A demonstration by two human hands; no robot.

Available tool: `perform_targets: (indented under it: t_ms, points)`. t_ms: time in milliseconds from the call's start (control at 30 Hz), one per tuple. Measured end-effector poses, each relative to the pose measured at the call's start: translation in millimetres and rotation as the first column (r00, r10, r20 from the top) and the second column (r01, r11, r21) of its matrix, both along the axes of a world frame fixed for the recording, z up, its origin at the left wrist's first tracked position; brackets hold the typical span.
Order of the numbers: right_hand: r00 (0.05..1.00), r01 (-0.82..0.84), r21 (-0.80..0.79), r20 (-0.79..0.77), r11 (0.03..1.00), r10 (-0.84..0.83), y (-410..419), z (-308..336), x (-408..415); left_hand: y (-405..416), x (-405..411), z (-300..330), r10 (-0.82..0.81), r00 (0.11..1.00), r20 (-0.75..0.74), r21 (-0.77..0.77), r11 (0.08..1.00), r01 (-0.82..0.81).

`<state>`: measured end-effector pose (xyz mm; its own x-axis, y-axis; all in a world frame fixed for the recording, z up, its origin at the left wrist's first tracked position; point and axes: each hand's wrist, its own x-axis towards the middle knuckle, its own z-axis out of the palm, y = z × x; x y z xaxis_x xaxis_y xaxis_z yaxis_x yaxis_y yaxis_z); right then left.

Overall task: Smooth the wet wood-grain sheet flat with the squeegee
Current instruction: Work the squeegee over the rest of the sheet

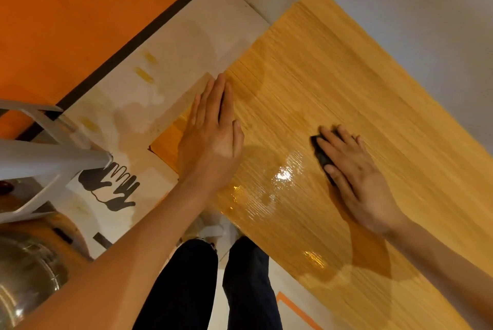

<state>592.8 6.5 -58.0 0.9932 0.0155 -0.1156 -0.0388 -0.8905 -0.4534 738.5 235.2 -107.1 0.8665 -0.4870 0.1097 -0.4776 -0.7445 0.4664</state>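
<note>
Left hand [210, 140] flat on wet sheet [333, 95], right hand [354, 169] pressing squeegee [321, 155]: risks slipping, creasing sheet near edge.

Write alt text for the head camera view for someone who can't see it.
A person's right hand presses a dark squeegee onto a glossy wet wood-grain sheet, while the left hand lies flat on the sheet's left edge. A white stool stands to the left, a metal bowl below it.
</note>
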Motion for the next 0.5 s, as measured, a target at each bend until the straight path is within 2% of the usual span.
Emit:
perform_targets:
  t_ms: [267, 333, 500]
  points:
    - [0.991, -0.058, -0.043, 0.115, 0.997, 0.063, -0.6, -29.8, 154.1, 3.1, -0.6, 2.4, -0.010, 0.999, 0.042, 0.052, 0.999, 0.007]
    - [0.984, -0.123, -0.051, 0.122, 0.991, 0.129, -4.7, -29.4, 140.0, 3.3, -0.3, 1.8, -0.006, 0.997, 0.075, 0.065, 0.998, 0.001]
    - [0.956, -0.290, -0.012, 0.052, 0.957, 0.290, -23.9, -7.5, 19.9, 1.5, 0.5, 0.7, 0.017, 0.993, 0.119, 0.044, 0.999, -0.023]
